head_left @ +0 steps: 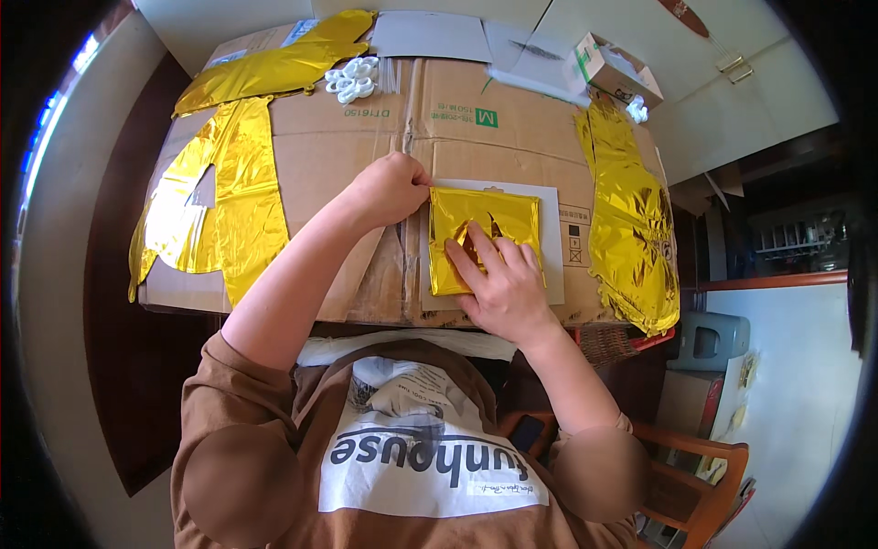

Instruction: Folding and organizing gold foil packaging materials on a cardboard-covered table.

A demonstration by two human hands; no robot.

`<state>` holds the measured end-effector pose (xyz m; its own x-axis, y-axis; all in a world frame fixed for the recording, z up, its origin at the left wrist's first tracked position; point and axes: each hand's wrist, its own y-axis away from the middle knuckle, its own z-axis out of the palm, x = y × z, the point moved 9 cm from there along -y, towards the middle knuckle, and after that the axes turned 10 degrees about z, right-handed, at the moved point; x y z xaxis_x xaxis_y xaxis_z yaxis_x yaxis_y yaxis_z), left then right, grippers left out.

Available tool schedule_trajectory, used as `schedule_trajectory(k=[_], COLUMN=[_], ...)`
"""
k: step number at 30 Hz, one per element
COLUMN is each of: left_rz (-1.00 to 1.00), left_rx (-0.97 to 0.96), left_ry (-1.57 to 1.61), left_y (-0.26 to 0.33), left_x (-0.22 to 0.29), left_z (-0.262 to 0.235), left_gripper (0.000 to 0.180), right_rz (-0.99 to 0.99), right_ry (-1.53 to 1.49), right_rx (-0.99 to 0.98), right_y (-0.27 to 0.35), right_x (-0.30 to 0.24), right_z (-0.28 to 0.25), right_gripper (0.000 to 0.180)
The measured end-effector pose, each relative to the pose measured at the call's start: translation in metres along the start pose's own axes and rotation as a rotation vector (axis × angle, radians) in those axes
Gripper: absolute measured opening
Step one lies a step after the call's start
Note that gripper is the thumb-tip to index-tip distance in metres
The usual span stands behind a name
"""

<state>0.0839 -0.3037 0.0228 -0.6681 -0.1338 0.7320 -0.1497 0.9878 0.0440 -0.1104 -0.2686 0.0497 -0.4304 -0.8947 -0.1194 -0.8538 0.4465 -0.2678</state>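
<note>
Foil square (pixel 482 240): a folded piece of gold foil, lying flat on a white card (pixel 551 240), which sits on the flattened cardboard box (pixel 347 156) covering my table.
Left hand (pixel 391 189): I have it curled at the foil square's upper left corner, fingertips pressing down on the edge; nothing is gripped inside it.
Right hand (pixel 506 282): laid flat on the lower right part of the foil square, fingers (pixel 476 249) spread and pressing it against the card.
Hands together: close to one another, both touching the same foil square, neither closed around it.
Left side of the box: a large gold foil balloon shape (pixel 219 201), deflated and crumpled, hanging partly over the edge.
Top left: another gold foil piece (pixel 283 64), with a cluster of small white plastic pieces (pixel 352 80) just beside it.
Right side: a long crinkled gold foil strip (pixel 631 220), well apart from my right hand.
Top right: a small open carton (pixel 617 71) and some grey sheets (pixel 430 37).
Below: my brown shirt (pixel 274 439) and a wooden chair (pixel 704 476).
</note>
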Motion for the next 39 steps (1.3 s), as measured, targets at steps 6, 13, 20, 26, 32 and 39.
schedule_trajectory(k=[6, 13, 20, 26, 32, 39], left_rz=[-0.054, -0.028, -0.003, -0.066, -0.071, -0.086], left_rx=[-0.078, -0.142, -0.080, -0.112, -0.118, -0.149], left_ry=[0.014, 0.004, -0.055, -0.030, -0.027, -0.028], left_y=[-0.004, -0.015, -0.002, -0.005, -0.006, -0.001], left_x=[-0.003, -0.008, 0.001, -0.001, -0.003, -0.001], left_z=[0.002, 0.006, 0.001, 0.004, 0.005, 0.005], left_gripper=[0.024, 0.027, 0.027, 0.027, 0.027, 0.029], right_rz=[0.024, 0.071, 0.286, 0.532, 0.569, 0.563], right_ry=[-0.075, -0.197, -0.447, -0.604, -0.639, -0.532], right_rx=[-0.033, -0.062, 0.140, -0.061, -0.450, -0.605], right_y=[0.004, 0.008, -0.012, -0.040, -0.055, -0.059], right_x=[0.001, 0.008, 0.066, 0.157, 0.180, 0.169], right_z=[0.005, 0.015, -0.022, 0.004, 0.029, 0.021], right_gripper=[0.073, 0.059, 0.028, 0.025, 0.025, 0.024])
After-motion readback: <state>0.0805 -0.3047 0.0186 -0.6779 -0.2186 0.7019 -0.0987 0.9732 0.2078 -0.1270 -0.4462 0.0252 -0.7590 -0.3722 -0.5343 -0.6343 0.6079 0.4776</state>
